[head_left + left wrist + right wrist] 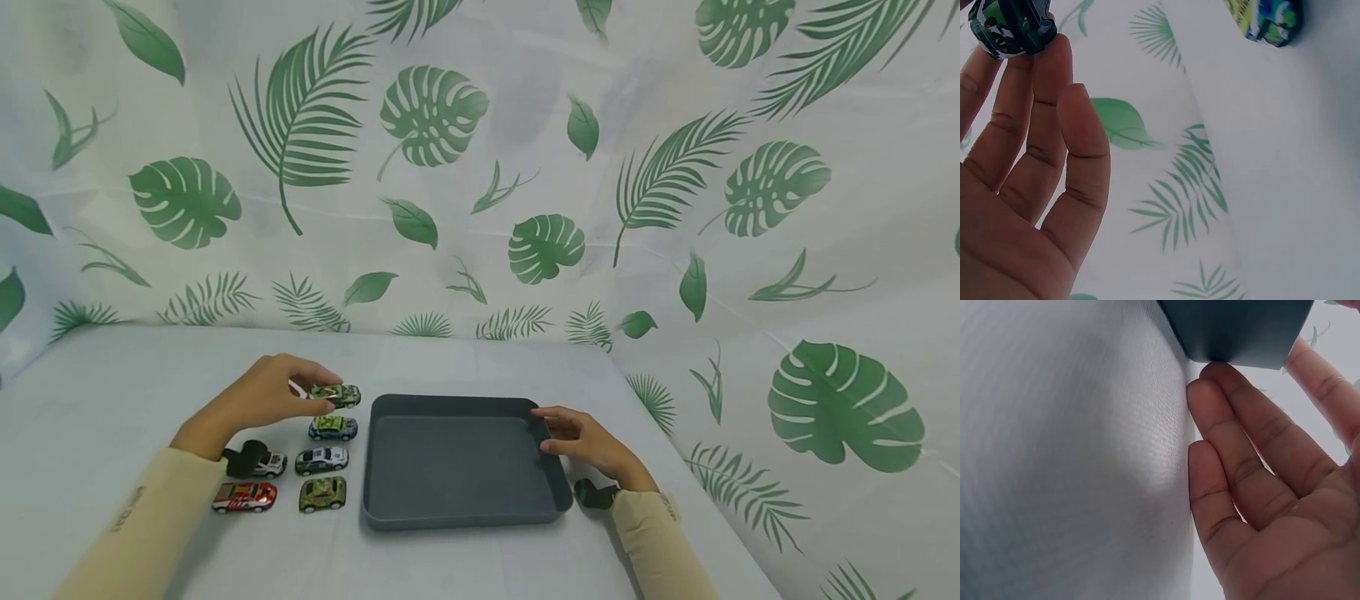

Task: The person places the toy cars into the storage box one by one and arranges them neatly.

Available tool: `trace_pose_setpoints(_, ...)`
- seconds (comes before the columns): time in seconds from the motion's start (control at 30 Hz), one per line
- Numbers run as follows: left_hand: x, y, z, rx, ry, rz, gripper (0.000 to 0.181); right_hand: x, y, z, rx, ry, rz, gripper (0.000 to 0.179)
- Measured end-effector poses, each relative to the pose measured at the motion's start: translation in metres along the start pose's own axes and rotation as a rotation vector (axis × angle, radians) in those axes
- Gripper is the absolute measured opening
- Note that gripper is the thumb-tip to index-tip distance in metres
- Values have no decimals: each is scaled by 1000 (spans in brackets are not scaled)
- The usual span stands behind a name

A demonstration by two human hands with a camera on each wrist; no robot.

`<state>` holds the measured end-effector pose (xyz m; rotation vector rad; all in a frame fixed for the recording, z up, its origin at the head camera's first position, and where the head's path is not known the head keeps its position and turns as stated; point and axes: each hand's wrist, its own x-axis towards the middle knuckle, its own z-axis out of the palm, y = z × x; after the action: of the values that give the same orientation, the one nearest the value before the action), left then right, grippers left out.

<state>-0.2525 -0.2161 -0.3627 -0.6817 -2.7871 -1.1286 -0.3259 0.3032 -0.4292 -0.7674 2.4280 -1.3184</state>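
My left hand point(273, 392) pinches a green camouflage toy car point(341, 395) between thumb and fingertips, left of the tray's far corner. In the left wrist view the held car point(1013, 28) shows at the top, at the fingertips. A dark grey rectangular tray point(468, 521) lies on the table with nothing in it. At its right side my right hand point(588, 442) touches the rim. The right wrist view shows fairly straight fingers point(1254, 431), some tips right at the tray's outer wall point(1241, 331).
Below the held car stand a yellow-green and blue car point(333, 428), a white and green car point(322, 460) and an olive camouflage car point(322, 494). Further left are a white car point(272, 465), partly covered by the left wrist camera point(246, 458), and a red car point(244, 497). A leaf-print curtain point(450, 208) hangs behind.
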Motion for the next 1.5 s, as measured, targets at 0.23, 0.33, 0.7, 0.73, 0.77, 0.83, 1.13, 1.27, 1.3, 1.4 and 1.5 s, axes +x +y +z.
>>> trace_pose_setpoints(0.23,9,9,4,-22,-14,34,39,0,1,0,4,2,7,62)
trace_pose_setpoints(0.33,11,13,6,-31,-16,43,39,0,1,0,-2,3,7,62)
trace_pose_setpoints(0.7,24,21,18,-41,-21,63,34,0,0,0,-17,7,16,62)
trace_pose_setpoints(0.73,26,22,19,-44,-21,66,34,0,0,0,-18,7,16,62)
trace_pose_setpoints(0.77,27,24,21,-45,-20,70,34,0,-1,0,-20,9,17,62)
trace_pose_setpoints(0.83,30,27,24,-50,-23,72,34,-1,-1,0,-21,12,19,61)
trace_pose_setpoints(1.13,41,34,36,-60,-30,54,34,-1,0,1,-14,18,21,61)
trace_pose_setpoints(1.27,44,35,39,-59,-25,58,34,-1,0,1,-15,15,17,61)
trace_pose_setpoints(1.3,45,36,40,-62,-25,57,34,-1,0,1,-17,14,15,61)
trace_pose_setpoints(1.4,47,37,43,-76,-26,52,34,-1,0,1,-17,12,9,61)
trace_pose_setpoints(1.5,49,38,46,-99,-28,45,35,-1,0,1,-7,9,6,61)
